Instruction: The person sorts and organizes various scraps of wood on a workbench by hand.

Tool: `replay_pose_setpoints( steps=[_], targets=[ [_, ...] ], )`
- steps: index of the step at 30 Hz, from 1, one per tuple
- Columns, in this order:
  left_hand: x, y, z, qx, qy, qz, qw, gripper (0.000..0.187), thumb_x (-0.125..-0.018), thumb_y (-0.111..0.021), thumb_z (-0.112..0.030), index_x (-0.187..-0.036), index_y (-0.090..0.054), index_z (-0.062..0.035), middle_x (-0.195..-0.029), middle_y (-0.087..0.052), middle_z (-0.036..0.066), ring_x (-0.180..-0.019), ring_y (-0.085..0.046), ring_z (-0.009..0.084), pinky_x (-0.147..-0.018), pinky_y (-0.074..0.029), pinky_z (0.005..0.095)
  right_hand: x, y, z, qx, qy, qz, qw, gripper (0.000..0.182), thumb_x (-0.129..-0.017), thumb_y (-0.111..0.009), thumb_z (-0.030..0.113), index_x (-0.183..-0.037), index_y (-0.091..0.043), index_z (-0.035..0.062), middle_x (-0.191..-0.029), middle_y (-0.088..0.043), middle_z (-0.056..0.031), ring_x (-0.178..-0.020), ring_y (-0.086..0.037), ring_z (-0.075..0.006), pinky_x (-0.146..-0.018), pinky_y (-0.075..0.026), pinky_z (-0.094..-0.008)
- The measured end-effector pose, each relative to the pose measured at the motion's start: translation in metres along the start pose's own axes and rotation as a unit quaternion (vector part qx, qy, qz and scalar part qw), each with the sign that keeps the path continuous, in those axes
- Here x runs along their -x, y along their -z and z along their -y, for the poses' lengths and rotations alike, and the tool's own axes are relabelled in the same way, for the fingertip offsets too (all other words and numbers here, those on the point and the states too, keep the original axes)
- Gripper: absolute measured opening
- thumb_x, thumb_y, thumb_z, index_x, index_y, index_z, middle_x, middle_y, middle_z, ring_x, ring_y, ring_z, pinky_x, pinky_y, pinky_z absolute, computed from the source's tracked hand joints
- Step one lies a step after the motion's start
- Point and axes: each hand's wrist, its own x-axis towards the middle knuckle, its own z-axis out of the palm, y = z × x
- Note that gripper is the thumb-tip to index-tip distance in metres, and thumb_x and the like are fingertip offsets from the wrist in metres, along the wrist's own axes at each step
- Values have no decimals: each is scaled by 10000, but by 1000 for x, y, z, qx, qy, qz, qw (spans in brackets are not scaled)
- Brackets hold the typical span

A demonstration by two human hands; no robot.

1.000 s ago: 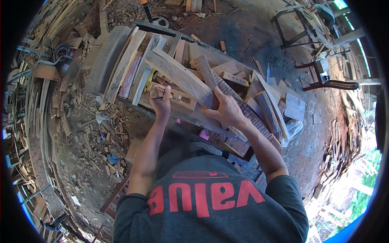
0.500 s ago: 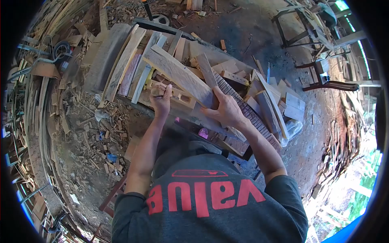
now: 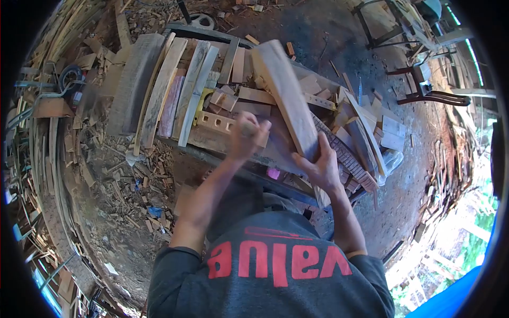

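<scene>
My right hand (image 3: 321, 167) grips the near end of a long pale wooden plank (image 3: 283, 90). The plank is lifted off the pile and points away from me, nearly straight up the view. My left hand (image 3: 245, 137) is blurred in motion just left of the plank's lower end, its fingers curled around what looks like a small wood piece. It hovers over a pale beam with square mortise holes (image 3: 214, 123). All of this lies over a bench stacked with boards (image 3: 159, 90).
A dark notched strip (image 3: 347, 156) and several offcuts lie right of the plank. Wood scraps (image 3: 116, 175) litter the dirt floor on the left beside a wheel (image 3: 69, 77). Metal chair frames (image 3: 424, 90) stand at the far right.
My right hand has swung the plank from lying slantwise across the pile to standing raised and pointing away. My left hand has moved right, from the mortised beam's left part toward the plank.
</scene>
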Motion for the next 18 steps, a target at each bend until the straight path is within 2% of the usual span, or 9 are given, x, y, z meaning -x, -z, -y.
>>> replay_pose_setpoints(
  steps=[1, 2, 4, 6, 7, 11, 14, 18],
  targets=[
    [3, -4, 0, -22, -33, 38, 998, 266, -815, -760, -130, -795, -497, -91, -667, -513, 13, -620, -531, 105, -564, -440, 283, 2, -6, -4, -25, -24, -16, 999, 499, -739, -776, 262, -1050, -487, 0, -769, -608, -140, -673, -570, -147, -629, -480, -314],
    [7, -5, 1, -45, -66, 77, 994, 275, -805, -757, -90, -750, -488, -97, -664, -522, 39, -622, -549, 127, -576, -436, 284, 6, -11, -4, -20, -30, -15, 999, 499, -739, -776, 262, -1050, -487, 0, -769, -608, -140, -673, -570, -147, -629, -480, -314],
    [16, -7, 8, -53, -156, 136, 977, 295, -781, -753, -63, -699, -472, -100, -654, -503, 66, -590, -545, 219, -556, -418, 344, 13, -19, 10, -86, -88, -93, 988, 463, -738, -775, 225, -1048, -497, 21, -820, -608, -77, -704, -562, -135, -644, -476, -293],
    [24, -2, 12, -46, -168, 166, 971, 263, -772, -744, -83, -718, -489, -118, -668, -505, 58, -614, -532, 249, -577, -411, 366, 20, -25, 15, -99, -153, -127, 975, 447, -733, -772, 186, -1055, -501, 38, -835, -574, -20, -736, -538, -121, -661, -465, -279],
    [27, 2, 12, -44, -188, 192, 962, 234, -763, -736, -103, -736, -506, -136, -682, -506, 50, -637, -518, 280, -597, -404, 388, 25, -28, 12, -91, -169, -143, 971, 453, -734, -763, 175, -1073, -495, 39, -861, -545, -19, -785, -509, -115, -715, -448, -270],
    [30, 18, 16, -12, -199, 218, 955, 225, -771, -727, -103, -743, -507, -140, -689, -499, 35, -647, -508, 250, -627, -385, 372, 39, -42, 20, -124, -224, -196, 947, 478, -732, -752, 163, -1111, -489, 39, -939, -519, -19, -845, -482, -122, -779, -423, -269],
    [25, 28, 16, 11, -202, 229, 952, 235, -764, -737, -81, -757, -509, -135, -701, -503, 33, -656, -515, 246, -636, -382, 362, 45, -52, 21, -124, -206, -227, 944, 500, -728, -755, 166, -1132, -490, 37, -939, -525, -21, -844, -489, -128, -777, -430, -278],
    [23, 35, 18, 38, -195, 237, 951, 275, -728, -771, -47, -775, -513, -129, -717, -506, 29, -667, -520, 237, -637, -367, 361, 44, -60, 37, -132, -233, -242, 933, 516, -727, -759, 171, -1145, -488, 36, -942, -529, -25, -848, -495, -134, -783, -433, -286]
  ],
)
